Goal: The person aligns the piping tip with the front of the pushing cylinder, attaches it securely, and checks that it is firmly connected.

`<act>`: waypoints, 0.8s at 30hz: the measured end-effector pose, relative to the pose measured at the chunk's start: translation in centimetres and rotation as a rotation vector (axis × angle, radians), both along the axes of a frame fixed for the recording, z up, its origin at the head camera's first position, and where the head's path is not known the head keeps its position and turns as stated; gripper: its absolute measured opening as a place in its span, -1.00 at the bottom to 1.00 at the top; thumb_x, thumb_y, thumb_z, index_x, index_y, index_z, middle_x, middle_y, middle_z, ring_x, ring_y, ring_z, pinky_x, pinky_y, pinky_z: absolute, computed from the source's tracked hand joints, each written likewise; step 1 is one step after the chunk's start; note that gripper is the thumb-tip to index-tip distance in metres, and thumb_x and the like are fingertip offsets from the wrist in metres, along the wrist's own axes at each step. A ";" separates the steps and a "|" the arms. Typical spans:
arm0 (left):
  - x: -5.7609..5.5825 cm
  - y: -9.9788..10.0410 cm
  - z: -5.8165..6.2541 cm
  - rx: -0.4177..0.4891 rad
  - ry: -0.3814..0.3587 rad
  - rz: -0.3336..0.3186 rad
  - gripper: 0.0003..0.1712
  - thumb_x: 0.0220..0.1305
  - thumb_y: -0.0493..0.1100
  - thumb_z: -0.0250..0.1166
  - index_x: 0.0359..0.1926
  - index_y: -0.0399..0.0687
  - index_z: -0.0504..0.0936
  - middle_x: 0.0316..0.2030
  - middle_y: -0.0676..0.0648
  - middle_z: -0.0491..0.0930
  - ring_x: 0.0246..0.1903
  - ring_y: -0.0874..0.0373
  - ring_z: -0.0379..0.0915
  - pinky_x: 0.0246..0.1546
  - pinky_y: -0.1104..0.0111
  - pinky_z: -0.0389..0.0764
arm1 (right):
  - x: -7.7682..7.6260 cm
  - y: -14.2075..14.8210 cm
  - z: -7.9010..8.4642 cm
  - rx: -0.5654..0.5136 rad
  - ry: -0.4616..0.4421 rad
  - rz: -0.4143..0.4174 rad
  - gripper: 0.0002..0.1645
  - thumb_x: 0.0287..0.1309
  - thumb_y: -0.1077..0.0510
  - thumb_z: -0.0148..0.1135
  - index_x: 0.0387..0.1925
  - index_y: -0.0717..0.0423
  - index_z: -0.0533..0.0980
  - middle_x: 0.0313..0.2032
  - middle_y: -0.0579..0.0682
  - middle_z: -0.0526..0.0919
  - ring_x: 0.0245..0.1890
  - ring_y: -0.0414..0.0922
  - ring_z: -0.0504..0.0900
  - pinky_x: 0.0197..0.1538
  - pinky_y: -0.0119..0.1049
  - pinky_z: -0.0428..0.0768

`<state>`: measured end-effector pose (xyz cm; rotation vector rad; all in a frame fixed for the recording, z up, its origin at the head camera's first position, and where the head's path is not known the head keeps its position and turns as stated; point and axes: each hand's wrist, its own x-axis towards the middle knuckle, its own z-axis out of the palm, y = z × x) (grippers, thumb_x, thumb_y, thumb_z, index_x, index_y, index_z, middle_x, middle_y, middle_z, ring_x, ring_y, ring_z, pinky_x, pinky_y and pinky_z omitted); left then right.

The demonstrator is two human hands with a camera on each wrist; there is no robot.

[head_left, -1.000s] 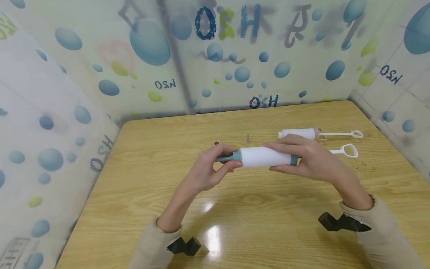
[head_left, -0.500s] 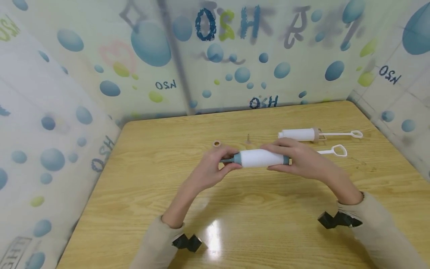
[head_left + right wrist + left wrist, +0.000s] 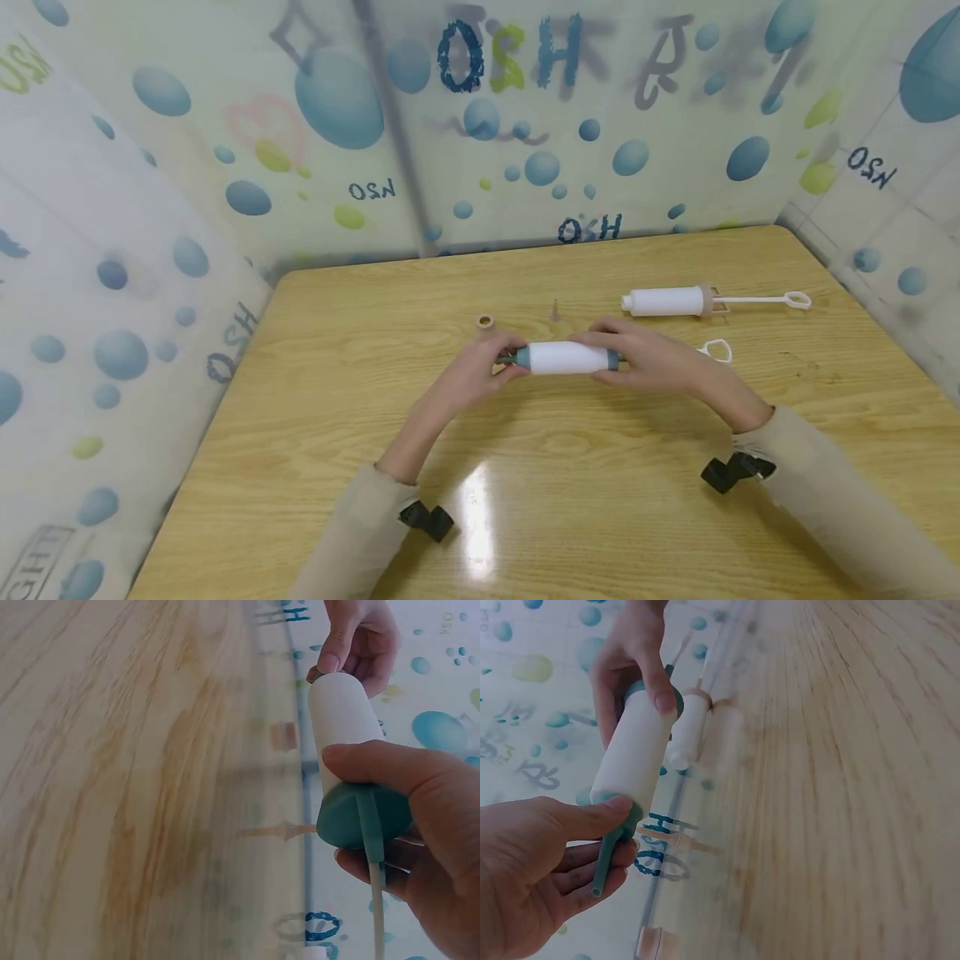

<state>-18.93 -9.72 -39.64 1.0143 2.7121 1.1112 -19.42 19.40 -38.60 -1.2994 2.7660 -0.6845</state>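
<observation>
Both hands hold a large plastic syringe with a white barrel, one at each end, close over the table. My left hand pinches the teal front cap, thumb on top and fingers below. From that cap a thin teal nozzle sticks out past the thumb in the left wrist view. My right hand grips the other end, its thumb on the barrel near the teal end cap. A white plunger rod runs out of this cap, and its loop handle shows behind the right hand in the head view.
A second white syringe with a pinkish collar and loop-handled plunger lies at the back right of the wooden table. Behind the held syringe are a small pinkish ring and a pinkish nozzle. Patterned walls border the table.
Both hands have carried the syringe left and lower towards the table. The right hand has moved further left than the left hand. The things on the table have stayed put.
</observation>
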 end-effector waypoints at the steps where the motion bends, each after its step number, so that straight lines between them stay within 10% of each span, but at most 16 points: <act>1: -0.1 0.0 -0.1 -0.009 -0.009 0.006 -0.70 0.31 -0.26 0.39 0.02 -0.28 0.61 -0.07 -0.17 0.66 -0.06 -0.02 0.65 -0.04 0.20 0.71 | -0.2 -0.1 -0.2 0.005 0.003 0.001 -0.35 0.23 0.21 0.42 0.33 0.20 0.47 0.04 0.18 0.57 -0.14 -0.03 0.59 -0.14 -0.07 0.64; 24: -1.9 0.4 -1.1 -0.185 -0.157 0.083 -0.63 0.37 -0.15 0.37 0.11 -0.22 0.60 -0.14 -0.09 0.66 -0.15 0.10 0.59 -0.10 0.25 0.65 | -2.2 -0.7 -2.2 0.054 -0.080 -0.044 -0.38 0.24 0.12 0.43 0.29 0.17 0.49 0.05 0.19 0.58 -0.05 0.06 0.60 0.02 0.09 0.63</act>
